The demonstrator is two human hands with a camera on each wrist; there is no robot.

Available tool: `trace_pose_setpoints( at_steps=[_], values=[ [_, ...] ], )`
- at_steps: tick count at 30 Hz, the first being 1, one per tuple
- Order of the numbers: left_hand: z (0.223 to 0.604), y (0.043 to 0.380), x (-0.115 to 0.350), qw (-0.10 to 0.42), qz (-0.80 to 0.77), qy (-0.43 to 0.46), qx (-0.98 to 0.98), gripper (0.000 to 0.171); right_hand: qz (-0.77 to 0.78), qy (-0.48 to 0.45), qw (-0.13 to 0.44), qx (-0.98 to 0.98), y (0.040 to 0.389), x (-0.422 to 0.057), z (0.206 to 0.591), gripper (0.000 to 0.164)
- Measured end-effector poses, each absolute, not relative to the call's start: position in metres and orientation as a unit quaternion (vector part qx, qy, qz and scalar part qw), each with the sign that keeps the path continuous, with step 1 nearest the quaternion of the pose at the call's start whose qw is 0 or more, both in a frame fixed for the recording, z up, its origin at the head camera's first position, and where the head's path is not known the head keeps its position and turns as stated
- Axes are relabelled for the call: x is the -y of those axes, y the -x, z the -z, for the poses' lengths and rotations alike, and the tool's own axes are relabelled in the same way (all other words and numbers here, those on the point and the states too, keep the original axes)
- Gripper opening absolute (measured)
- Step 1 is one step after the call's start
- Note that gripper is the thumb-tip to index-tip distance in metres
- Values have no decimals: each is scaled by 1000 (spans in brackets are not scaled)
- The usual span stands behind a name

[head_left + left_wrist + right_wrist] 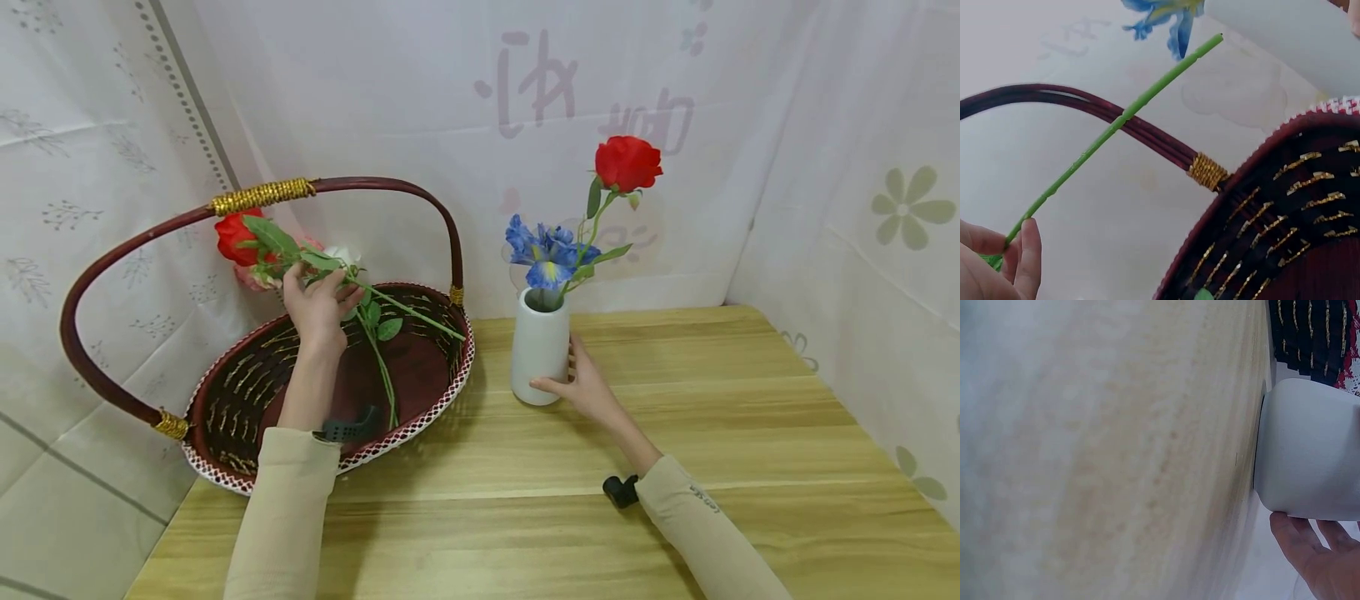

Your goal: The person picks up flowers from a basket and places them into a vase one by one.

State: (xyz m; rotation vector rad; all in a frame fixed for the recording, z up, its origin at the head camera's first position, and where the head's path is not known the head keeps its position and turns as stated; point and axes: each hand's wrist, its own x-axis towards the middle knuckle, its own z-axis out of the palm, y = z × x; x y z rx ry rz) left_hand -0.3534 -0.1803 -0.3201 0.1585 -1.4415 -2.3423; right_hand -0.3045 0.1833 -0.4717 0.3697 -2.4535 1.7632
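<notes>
My left hand [317, 310] is above the wicker basket [450, 383], pinching the green stem [1107, 134] of a red rose [234, 237]. The stem's cut end points right, over the basket's right rim. Behind that hand, a pink flower [255, 278] and a white flower [343, 255] are partly hidden, and other stems [386, 379] slant down into the basket. My right hand [588, 387] holds the lower right side of a white vase [536, 354], thumb across its front. In the vase stand a blue iris [551, 254] and a taller red rose [628, 163].
The basket's tall arched handle [375, 183], wrapped in gold cord, rises over the left side. The vase stands upright on the wooden table [712, 392] right of the basket. A printed white curtain [420, 100] hangs behind the table.
</notes>
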Motion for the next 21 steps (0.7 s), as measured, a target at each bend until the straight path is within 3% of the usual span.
trace_pose_setpoints(
  at_steps=[10, 21],
  values=[
    [316, 342, 171, 190, 841, -26, 506, 58, -573, -125, 59, 808, 305, -183, 472, 98],
    [317, 328, 159, 183, 852, -4, 490, 61, -582, -126, 54, 802, 305, -182, 472, 101]
  ],
)
